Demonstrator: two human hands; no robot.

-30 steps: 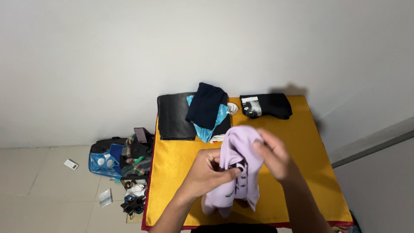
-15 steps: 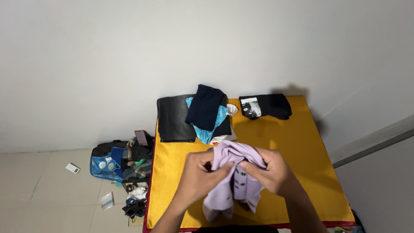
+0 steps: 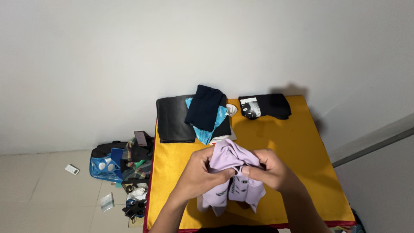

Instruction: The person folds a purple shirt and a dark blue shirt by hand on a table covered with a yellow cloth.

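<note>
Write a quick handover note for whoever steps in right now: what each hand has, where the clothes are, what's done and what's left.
Left hand: grip shut on the lilac garment, at its top.
Right hand: grip shut on the same garment, beside the left.
The garment hangs bunched above the yellow table, not yet folded or laid down.
Done, by the look of it: dark folded clothes at the table's far edge, plus a black folded piece to their right.
Left: the lilac garment. A heap of bags and clothes lies on the floor, left of the table.
</note>
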